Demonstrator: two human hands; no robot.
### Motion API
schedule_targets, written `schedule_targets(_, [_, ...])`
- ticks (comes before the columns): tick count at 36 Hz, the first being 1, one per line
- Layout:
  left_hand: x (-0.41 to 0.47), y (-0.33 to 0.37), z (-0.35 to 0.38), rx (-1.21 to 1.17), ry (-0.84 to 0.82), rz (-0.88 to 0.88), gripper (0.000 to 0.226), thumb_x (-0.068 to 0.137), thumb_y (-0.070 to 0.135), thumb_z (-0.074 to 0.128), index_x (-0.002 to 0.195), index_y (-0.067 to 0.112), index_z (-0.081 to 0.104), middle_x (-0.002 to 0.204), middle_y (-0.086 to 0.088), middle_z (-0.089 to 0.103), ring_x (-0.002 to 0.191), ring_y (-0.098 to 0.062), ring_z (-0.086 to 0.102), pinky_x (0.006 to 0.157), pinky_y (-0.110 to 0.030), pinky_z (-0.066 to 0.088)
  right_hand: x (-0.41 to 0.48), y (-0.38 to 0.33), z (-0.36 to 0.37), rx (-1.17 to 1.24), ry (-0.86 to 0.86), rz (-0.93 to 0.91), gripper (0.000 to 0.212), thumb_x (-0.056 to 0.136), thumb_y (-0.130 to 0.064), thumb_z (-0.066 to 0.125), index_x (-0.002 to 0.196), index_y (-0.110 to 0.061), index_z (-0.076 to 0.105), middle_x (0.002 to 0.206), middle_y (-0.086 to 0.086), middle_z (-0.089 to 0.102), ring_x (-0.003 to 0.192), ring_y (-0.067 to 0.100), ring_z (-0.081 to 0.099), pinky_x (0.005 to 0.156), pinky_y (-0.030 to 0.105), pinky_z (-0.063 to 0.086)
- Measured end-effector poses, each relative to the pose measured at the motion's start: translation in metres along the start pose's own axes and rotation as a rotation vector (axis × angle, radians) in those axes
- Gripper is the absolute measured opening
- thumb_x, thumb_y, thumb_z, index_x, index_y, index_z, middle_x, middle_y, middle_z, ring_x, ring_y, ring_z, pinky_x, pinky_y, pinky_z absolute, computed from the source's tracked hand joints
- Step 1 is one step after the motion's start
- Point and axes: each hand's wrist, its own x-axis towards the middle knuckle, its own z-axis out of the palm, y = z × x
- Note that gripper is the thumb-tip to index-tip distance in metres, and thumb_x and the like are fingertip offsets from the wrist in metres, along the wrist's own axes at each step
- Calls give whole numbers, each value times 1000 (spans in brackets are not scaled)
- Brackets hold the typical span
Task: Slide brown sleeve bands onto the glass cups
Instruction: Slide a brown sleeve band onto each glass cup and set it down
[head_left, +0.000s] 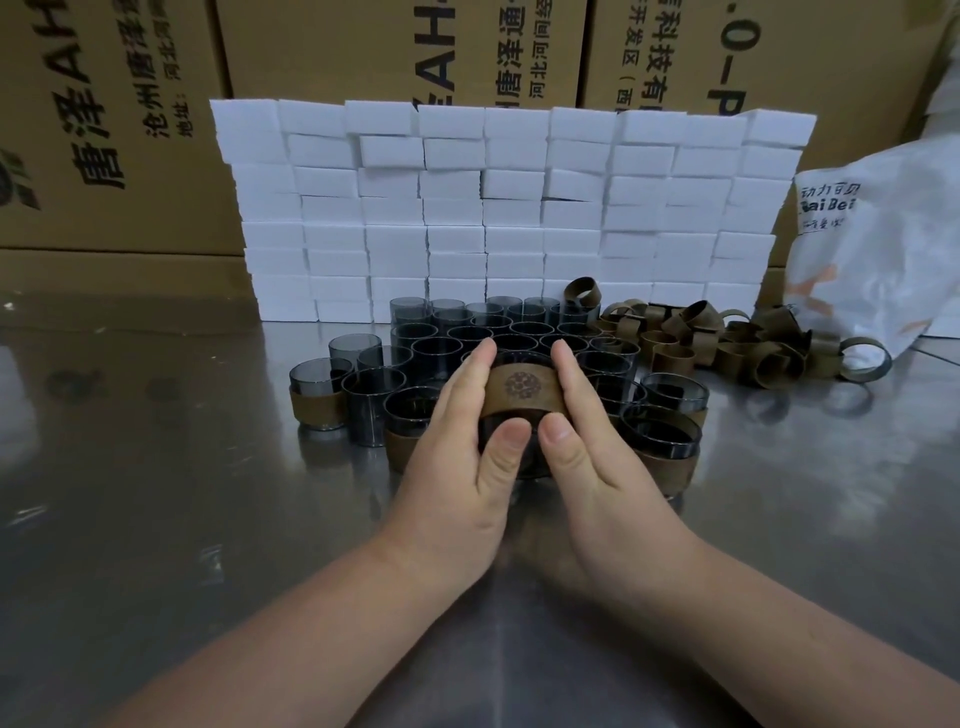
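A dark smoked glass cup stands in front of me with a brown sleeve band around its upper part, a round emblem facing me. My left hand grips the cup and band from the left, my right hand from the right, both thumbs pressed on the glass just below the band. Behind them stand several bare dark cups. A cup with a band stands at the left, and two more banded cups at the right.
A loose pile of brown bands lies at the right on the shiny metal table. A wall of white foam blocks stands behind, cardboard boxes beyond it, and a white plastic bag at far right.
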Motion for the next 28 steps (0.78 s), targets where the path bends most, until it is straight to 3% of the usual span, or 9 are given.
schedule_targets(9, [0,3,1,28,36,26,66,67,87,22,123,52,20,147,2,36,134,-8,34,107,-27,30,-1,0,3,0,33,-23,51,73,-62,26,120,-56,6,156,-12,7,141,-6,5,117,27,12])
schedule_targets(14, [0,3,0,43,44,35,66,68,87,21,123,52,22,145,3,37,132,-6,36,106,-22,31,-2,0,3,-8,36,-27,49,75,-61,26,120,-57,6,156,-13,6,140,-8,4,116,23,10])
schedule_targets(18, [1,2,1,35,71,66,62,73,83,23,125,48,24,142,8,37,128,1,36,102,-12,30,0,0,2,11,15,-47,37,91,-53,26,122,-55,8,156,-10,10,142,-2,8,118,31,14])
schedule_targets(23, [0,4,1,-45,111,99,59,82,74,25,130,39,25,139,4,39,128,1,37,103,-15,29,2,0,0,26,-9,-82,45,88,-42,33,126,-54,12,154,-13,17,140,-4,15,117,30,18])
schedule_targets(28, [1,0,0,47,184,66,54,83,49,29,133,29,25,129,10,39,119,19,31,96,-2,23,4,8,-3,-24,3,-97,47,87,-44,40,126,-58,17,152,-19,23,137,-7,21,115,26,22])
